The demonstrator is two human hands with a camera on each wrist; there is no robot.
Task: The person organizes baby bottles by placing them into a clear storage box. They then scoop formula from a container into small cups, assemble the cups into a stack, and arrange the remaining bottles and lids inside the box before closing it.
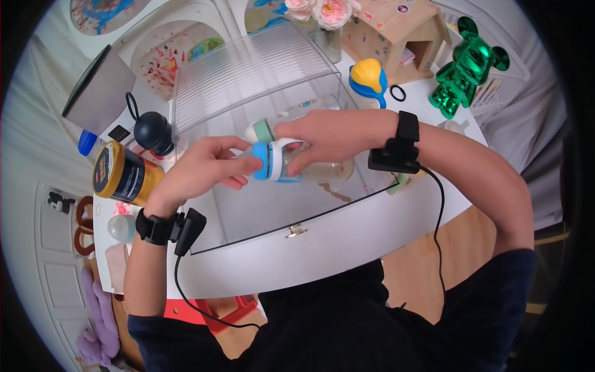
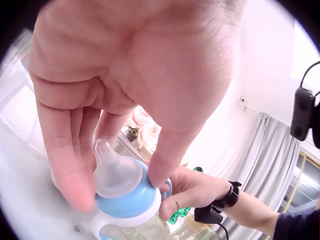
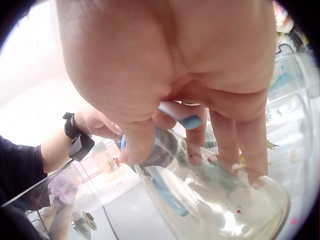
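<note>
A clear baby bottle [image 3: 220,200] lies on its side over a transparent box, its blue collar [image 1: 261,160] toward the left. My right hand [image 1: 338,137] grips the bottle near its white-and-blue handles [image 1: 277,162], thumb on the near side and fingers over the far side. My left hand [image 1: 207,167] pinches the blue collar between thumb and fingers; in the left wrist view the clear teat [image 2: 116,172] stands between them. Beyond it lies another bottle with a green collar [image 1: 262,131], partly hidden by my right hand.
Left of the box [image 1: 248,223] are a dark round bottle [image 1: 152,132] and a yellow-lidded jar [image 1: 127,173]. Behind and right stand a wooden house [image 1: 390,37], a yellow-and-blue item [image 1: 368,77], a black ring [image 1: 398,93] and a shiny green bear figure [image 1: 465,71]. Pink flowers [image 1: 331,11] stand at the back.
</note>
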